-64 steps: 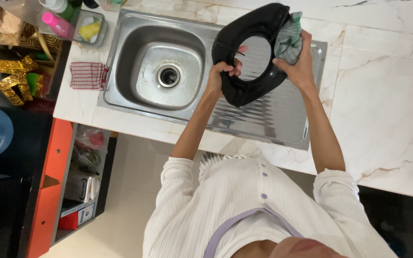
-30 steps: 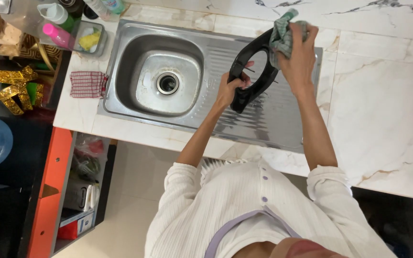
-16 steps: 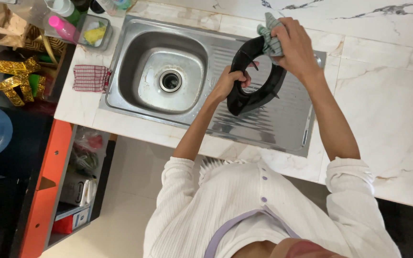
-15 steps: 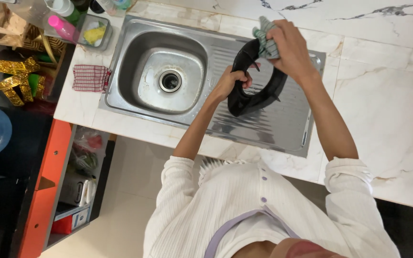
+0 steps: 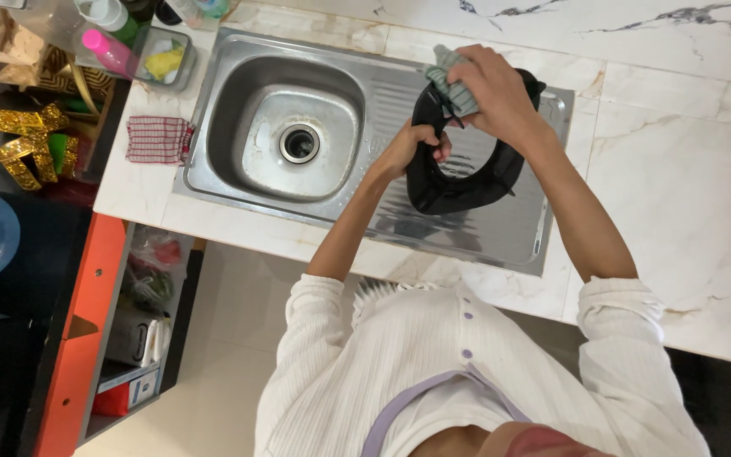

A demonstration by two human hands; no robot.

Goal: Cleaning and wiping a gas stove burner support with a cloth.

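Left hand (image 5: pixel 406 151): grip closed on black ring-shaped part's (image 5: pixel 458 182) rim, held over sink (image 5: pixel 230 101) drainboard. Right hand (image 5: pixel 497 93): grip closed, pressing grey-green cloth (image 5: pixel 450 80) onto its upper edge.

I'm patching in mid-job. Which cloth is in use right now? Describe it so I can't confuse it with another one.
Start at the steel sink, then go to its ribbed drainboard, where the left hand holds a black ring-shaped part. The grey-green cloth is bunched in the right hand against that ring's upper rim. The red checked cloth lies flat beside the basin.
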